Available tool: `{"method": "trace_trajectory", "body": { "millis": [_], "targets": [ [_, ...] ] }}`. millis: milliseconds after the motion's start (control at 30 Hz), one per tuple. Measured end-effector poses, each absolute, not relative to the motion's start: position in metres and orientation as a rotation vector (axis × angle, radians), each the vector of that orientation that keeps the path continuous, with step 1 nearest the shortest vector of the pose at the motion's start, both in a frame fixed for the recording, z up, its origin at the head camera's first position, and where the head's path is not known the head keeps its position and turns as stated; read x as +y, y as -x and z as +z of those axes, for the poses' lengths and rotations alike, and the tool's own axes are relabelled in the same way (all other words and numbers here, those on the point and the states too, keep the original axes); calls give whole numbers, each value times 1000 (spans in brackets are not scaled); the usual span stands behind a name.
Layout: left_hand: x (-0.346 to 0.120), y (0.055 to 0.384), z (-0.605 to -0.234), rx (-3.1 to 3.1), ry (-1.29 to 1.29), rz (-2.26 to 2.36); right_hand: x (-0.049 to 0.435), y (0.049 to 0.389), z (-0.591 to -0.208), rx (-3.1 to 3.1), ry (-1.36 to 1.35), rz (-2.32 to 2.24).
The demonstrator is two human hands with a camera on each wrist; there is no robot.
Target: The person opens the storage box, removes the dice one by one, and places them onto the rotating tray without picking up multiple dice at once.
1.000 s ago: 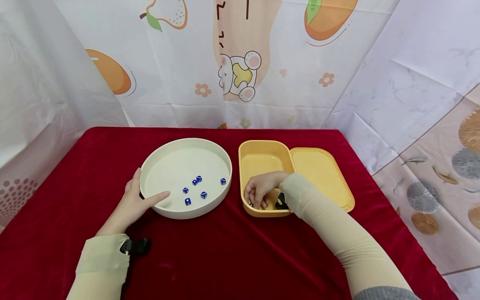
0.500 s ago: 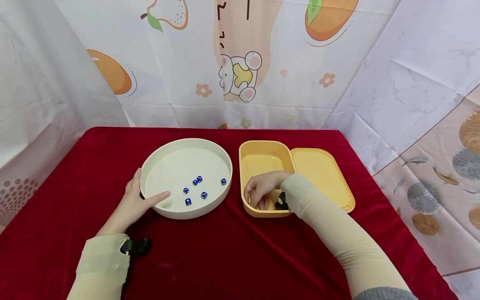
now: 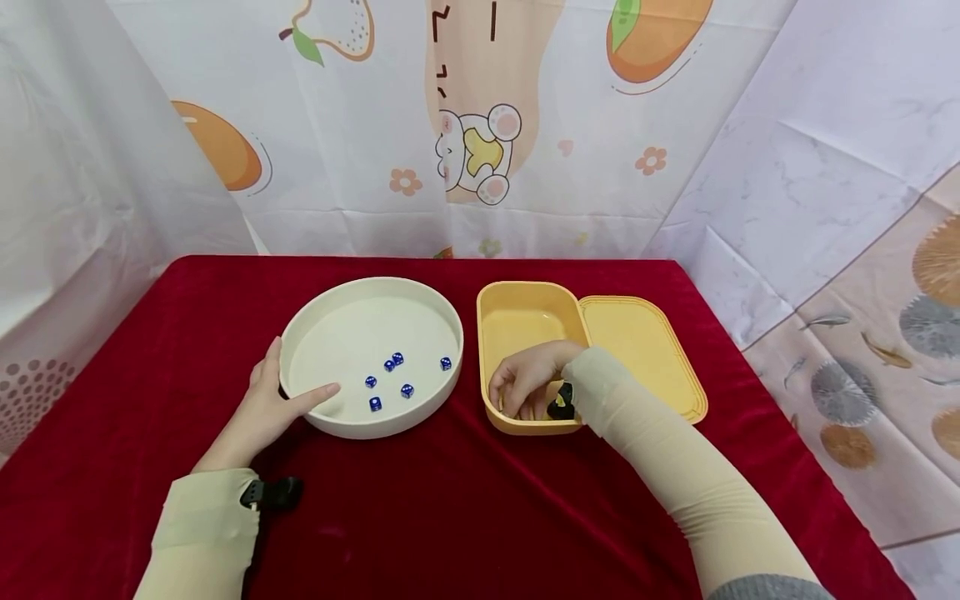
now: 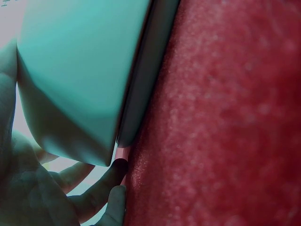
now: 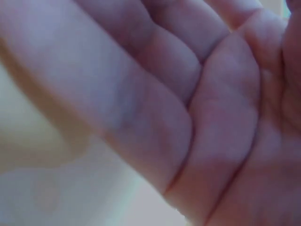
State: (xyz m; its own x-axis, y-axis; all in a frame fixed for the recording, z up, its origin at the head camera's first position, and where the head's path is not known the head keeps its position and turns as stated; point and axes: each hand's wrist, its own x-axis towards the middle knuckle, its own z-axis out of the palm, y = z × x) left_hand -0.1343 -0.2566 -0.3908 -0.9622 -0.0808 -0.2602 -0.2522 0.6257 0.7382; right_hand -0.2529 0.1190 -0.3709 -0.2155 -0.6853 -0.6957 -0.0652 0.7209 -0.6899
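Observation:
My left hand [image 3: 258, 408] holds the round cream tray [image 3: 330, 312] at its near left side, thumb over the rim and fingers along the outer wall. In the left wrist view the fingers [image 4: 101, 193] curve around the tray's lower edge. Several blue dice [image 3: 407, 390] with white pips lie on the tray floor. My right hand [image 3: 528, 375] reaches into the near left corner of the yellow box [image 3: 525, 308], fingers bent downward. Its palm and fingers [image 5: 155, 94] fill the right wrist view. Whether a die is between its fingertips I cannot tell.
A yellow lid [image 3: 637, 350] lies flat against the right side of the box. Everything stands on a table with a red velvet cloth [image 3: 420, 517]. A printed curtain [image 3: 337, 125] hangs behind the table.
A small dark blue thing at the right fingertips a second ago is now out of sight. The right fingers have shifted slightly in the box corner. The left hand and tray stay put.

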Motion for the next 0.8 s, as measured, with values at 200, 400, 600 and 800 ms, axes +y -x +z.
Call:
{"method": "trace_trajectory", "body": {
  "millis": [200, 400, 600, 800],
  "targets": [
    [-257, 135, -391, 2648, 275, 1256, 118, 255, -364, 1746, 634, -730],
    [-256, 134, -389, 2646, 271, 1254, 117, 257, -355, 1808, 646, -810],
    [-256, 133, -388, 2646, 269, 1256, 117, 259, -346, 1851, 647, -870],
    [-255, 133, -388, 2649, 266, 1254, 118, 262, -334, 1894, 669, -910]
  ]
}}
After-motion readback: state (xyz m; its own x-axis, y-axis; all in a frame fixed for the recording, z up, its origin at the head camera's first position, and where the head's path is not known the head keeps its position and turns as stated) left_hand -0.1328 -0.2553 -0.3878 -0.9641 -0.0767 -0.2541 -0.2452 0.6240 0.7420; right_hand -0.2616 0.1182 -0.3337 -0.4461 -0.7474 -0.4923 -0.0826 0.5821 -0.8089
